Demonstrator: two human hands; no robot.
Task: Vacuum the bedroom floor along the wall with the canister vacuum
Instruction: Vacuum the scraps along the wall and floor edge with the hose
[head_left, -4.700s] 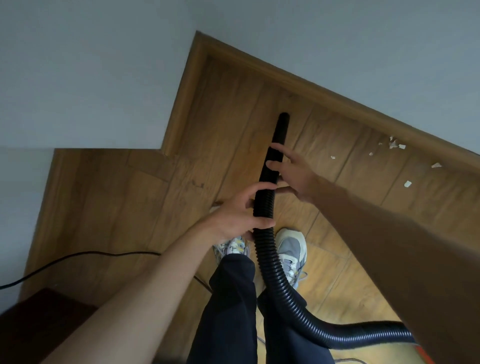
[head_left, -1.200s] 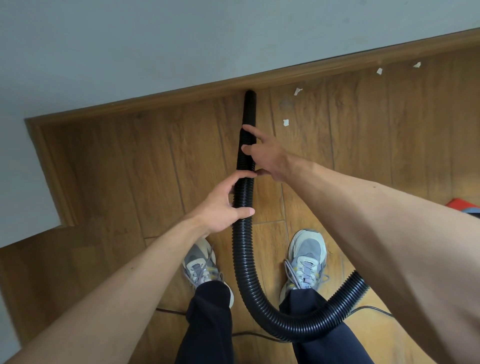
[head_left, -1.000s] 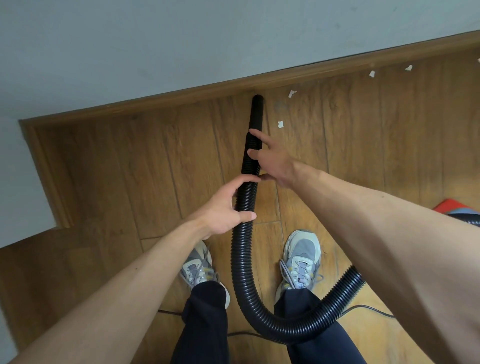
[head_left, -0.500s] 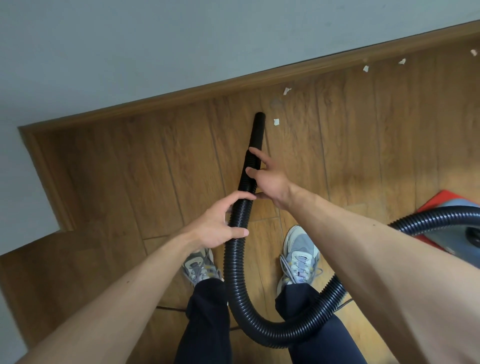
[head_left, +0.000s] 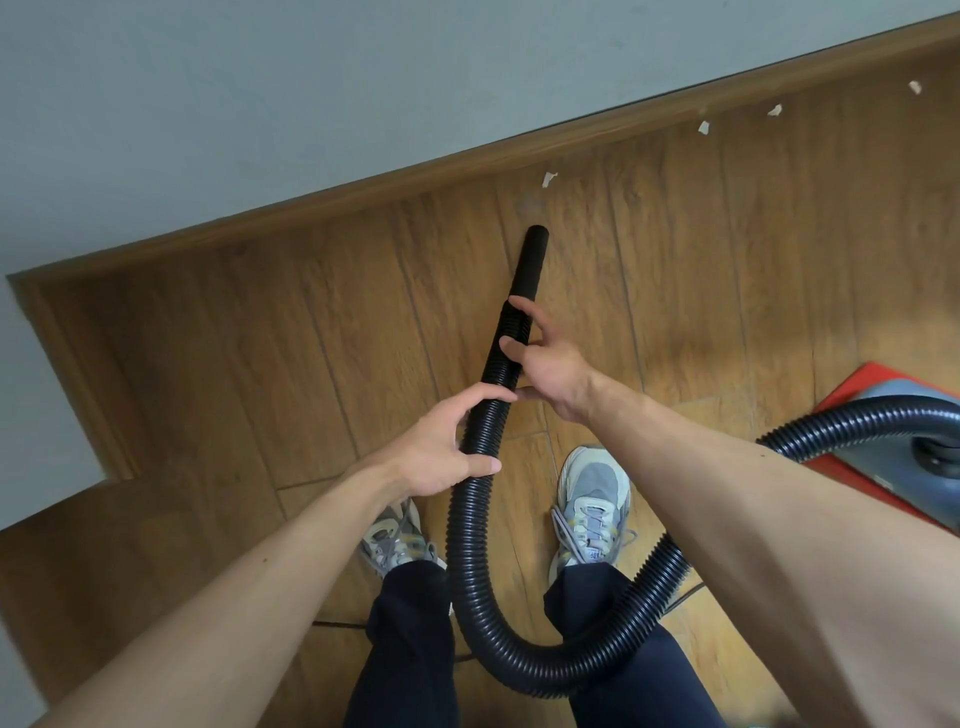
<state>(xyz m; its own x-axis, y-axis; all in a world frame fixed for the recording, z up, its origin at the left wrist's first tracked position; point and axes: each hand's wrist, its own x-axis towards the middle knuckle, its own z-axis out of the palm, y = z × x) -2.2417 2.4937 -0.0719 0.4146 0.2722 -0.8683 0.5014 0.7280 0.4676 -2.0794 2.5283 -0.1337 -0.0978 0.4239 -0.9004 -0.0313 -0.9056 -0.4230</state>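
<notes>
Floor: brown wood-plank floor (head_left: 727, 291) fills most of the frame, with the planks running up toward the wall.
Wall: pale grey-blue wall (head_left: 260, 104) spans the top and upper left, edged by a brown wooden skirting board (head_left: 363, 184) that turns a corner at the left.
Debris: small white paper scraps (head_left: 549, 179) lie along the skirting from upper centre to the upper right corner.
Hose: black ribbed vacuum hose (head_left: 467, 519) comes in from the right edge, loops down between the legs at bottom centre and rises to the middle of the frame.
Nozzle: smooth black nozzle tube (head_left: 530, 260) ends the hose at upper centre, its tip near the nearest scrap and short of the skirting.
Left hand: left hand (head_left: 441, 452) is wrapped round the hose at centre, with the thumb across the front.
Right hand: right hand (head_left: 545, 364) grips the hose just above the left, close to the nozzle joint, two fingers hooked over the ribs and the thumb beneath.
Canister: red and grey canister vacuum body (head_left: 883, 462) sits at the right edge, partly cut off.
Person: grey sneakers (head_left: 592, 493) stand either side of the hose, below dark navy trousers (head_left: 410, 649).
</notes>
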